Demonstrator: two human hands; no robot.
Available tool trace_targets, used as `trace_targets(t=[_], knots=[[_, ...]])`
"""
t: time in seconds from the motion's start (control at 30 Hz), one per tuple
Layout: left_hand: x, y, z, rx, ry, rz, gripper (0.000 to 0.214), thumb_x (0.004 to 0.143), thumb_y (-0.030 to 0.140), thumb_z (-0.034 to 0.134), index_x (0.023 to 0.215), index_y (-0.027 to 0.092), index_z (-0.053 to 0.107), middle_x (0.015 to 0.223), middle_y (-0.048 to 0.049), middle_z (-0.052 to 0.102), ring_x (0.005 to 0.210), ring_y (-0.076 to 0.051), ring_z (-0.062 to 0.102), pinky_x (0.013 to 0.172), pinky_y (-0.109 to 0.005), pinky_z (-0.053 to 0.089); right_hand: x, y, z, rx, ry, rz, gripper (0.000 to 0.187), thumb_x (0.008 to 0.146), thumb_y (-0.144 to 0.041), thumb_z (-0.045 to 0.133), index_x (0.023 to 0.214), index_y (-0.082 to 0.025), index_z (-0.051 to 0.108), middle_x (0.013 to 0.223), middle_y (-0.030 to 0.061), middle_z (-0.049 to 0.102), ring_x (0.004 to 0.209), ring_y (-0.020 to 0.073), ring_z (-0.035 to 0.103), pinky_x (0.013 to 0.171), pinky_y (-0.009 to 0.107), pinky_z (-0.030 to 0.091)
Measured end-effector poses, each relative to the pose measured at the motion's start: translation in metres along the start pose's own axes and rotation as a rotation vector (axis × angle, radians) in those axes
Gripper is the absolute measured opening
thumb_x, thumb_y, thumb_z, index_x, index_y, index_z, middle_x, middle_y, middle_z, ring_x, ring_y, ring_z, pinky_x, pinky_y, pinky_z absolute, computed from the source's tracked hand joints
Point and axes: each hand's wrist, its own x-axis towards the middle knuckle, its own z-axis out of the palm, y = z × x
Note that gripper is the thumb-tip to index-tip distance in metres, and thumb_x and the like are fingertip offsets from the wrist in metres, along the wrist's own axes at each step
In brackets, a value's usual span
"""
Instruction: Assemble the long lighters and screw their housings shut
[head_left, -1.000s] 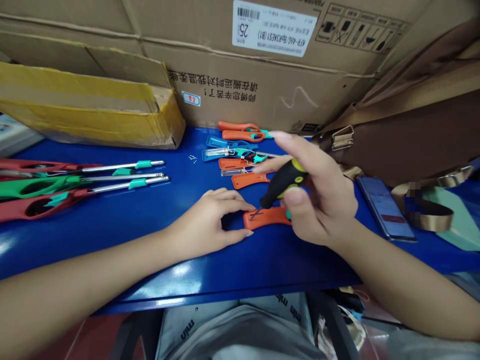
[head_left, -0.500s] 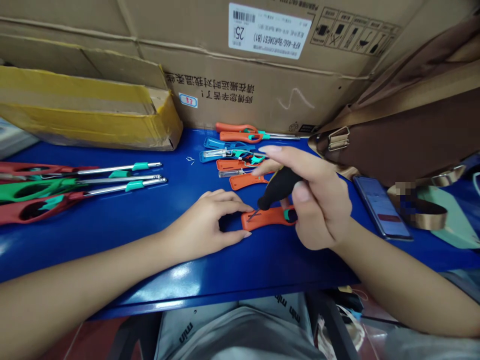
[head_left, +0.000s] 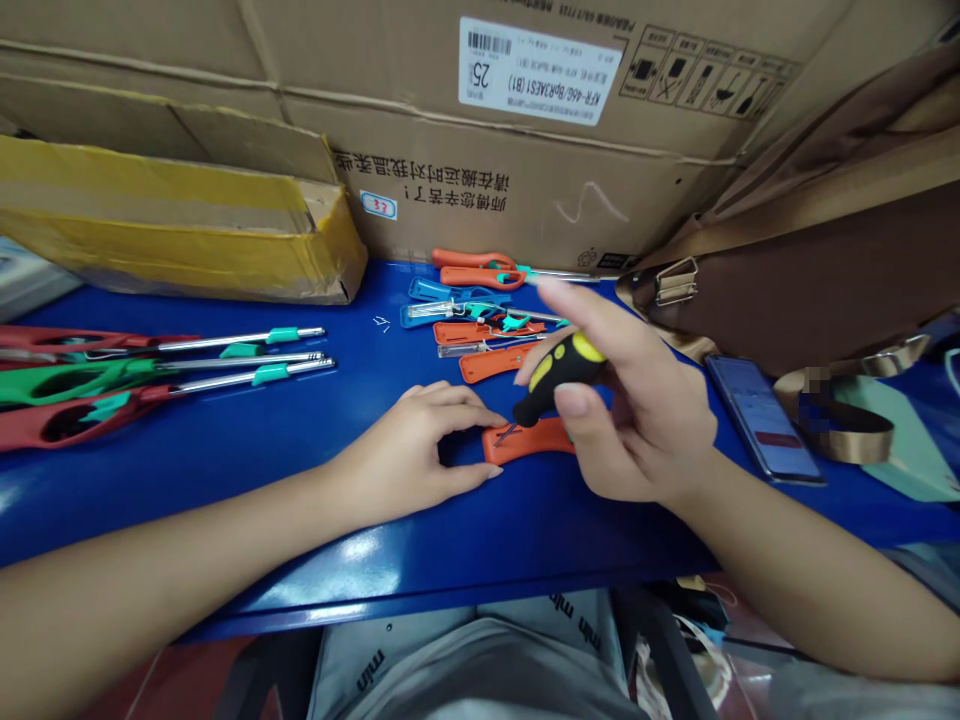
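An orange lighter (head_left: pixel 536 439) of the long-nosed kind lies flat on the blue table (head_left: pixel 360 570), its right part hidden under my right hand. My left hand (head_left: pixel 416 445) pinches the lighter's left end between thumb and fingertips. My right hand (head_left: pixel 645 415) grips a black-and-yellow screwdriver (head_left: pixel 556 378), thumb and fingers around the handle. The screwdriver tilts, with its thin shaft pointing down and left to the handle's face near my left fingertips. Whether the tip sits in a screw is too small to tell.
Behind my hands lie opened blue and orange lighter shells (head_left: pixel 427 313) and orange lighters (head_left: pixel 480 276). Red and green lighters (head_left: pixel 112 378) lie at left. A cardboard carton (head_left: pixel 420 130) stands behind, a yellow-taped box (head_left: pixel 225 255) at back left. A phone (head_left: pixel 765 420) and brown bag (head_left: pixel 810 270) are at right.
My right hand has shifted its grip, with the thumb moved left and the screwdriver handle turned, so its yellow parts show. My left hand and the lighter have stayed put.
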Motion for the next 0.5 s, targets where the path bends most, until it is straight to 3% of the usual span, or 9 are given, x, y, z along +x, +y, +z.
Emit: trace_targets(t=[0.1, 0.17, 0.23, 0.3, 0.4, 0.5], knots=[[0.0000, 0.0009, -0.0005, 0.003, -0.017, -0.007, 0.028, 0.087, 0.032, 0.079, 0.114, 0.025, 0.074, 0.110, -0.0033, 0.074, 0.105, -0.025, 0.066, 0.095, -0.043, 0.048, 0.0004, 0.0016, 0.0000, -0.094, 0.055, -0.070, 0.043, 0.098, -0.026, 0.065, 0.141, -0.024, 0.059, 0.113, 0.0048, 0.079, 0.090, 0.0200, 0.079, 0.080, 0.030, 0.067], [0.0002, 0.0014, -0.0011, -0.002, -0.020, -0.012, 0.028, 0.087, 0.033, 0.079, 0.113, 0.024, 0.074, 0.111, -0.0037, 0.074, 0.105, -0.025, 0.066, 0.095, -0.043, 0.048, -0.0009, 0.0010, 0.0004, -0.106, 0.079, -0.051, 0.041, 0.103, -0.032, 0.057, 0.143, -0.024, 0.057, 0.120, 0.0060, 0.078, 0.093, 0.0209, 0.079, 0.080, 0.033, 0.067], [0.0005, 0.0019, -0.0015, -0.005, -0.018, -0.014, 0.029, 0.087, 0.033, 0.079, 0.114, 0.024, 0.074, 0.112, -0.0041, 0.074, 0.105, -0.025, 0.067, 0.095, -0.043, 0.048, -0.0022, -0.0005, 0.0009, -0.069, 0.069, 0.002, 0.043, 0.107, -0.027, 0.043, 0.149, -0.024, 0.052, 0.130, 0.0078, 0.073, 0.098, 0.0216, 0.078, 0.084, 0.037, 0.067], [0.0009, 0.0026, -0.0018, -0.007, -0.015, -0.013, 0.029, 0.087, 0.033, 0.079, 0.115, 0.024, 0.074, 0.112, -0.0042, 0.074, 0.105, -0.025, 0.067, 0.095, -0.043, 0.048, -0.0024, -0.0015, 0.0013, -0.006, 0.037, 0.031, 0.046, 0.105, -0.021, 0.040, 0.150, -0.023, 0.051, 0.129, 0.0079, 0.074, 0.099, 0.0211, 0.077, 0.085, 0.038, 0.067], [0.0014, 0.0038, -0.0020, -0.011, -0.017, -0.019, 0.027, 0.086, 0.031, 0.080, 0.113, 0.025, 0.074, 0.111, -0.0032, 0.074, 0.106, -0.025, 0.066, 0.096, -0.043, 0.048, -0.0005, -0.0008, 0.0005, 0.029, 0.035, -0.034, 0.039, 0.101, -0.021, 0.054, 0.140, -0.024, 0.058, 0.110, 0.0051, 0.078, 0.084, 0.0196, 0.075, 0.075, 0.036, 0.067], [0.0014, 0.0043, -0.0021, -0.016, -0.026, -0.029, 0.021, 0.086, 0.029, 0.079, 0.107, 0.025, 0.075, 0.110, -0.0025, 0.074, 0.105, -0.024, 0.066, 0.097, -0.042, 0.048, 0.0003, -0.0003, -0.0014, -0.073, 0.023, -0.087, 0.036, 0.098, -0.029, 0.066, 0.134, -0.026, 0.062, 0.097, 0.0033, 0.079, 0.073, 0.0203, 0.073, 0.066, 0.033, 0.065]])
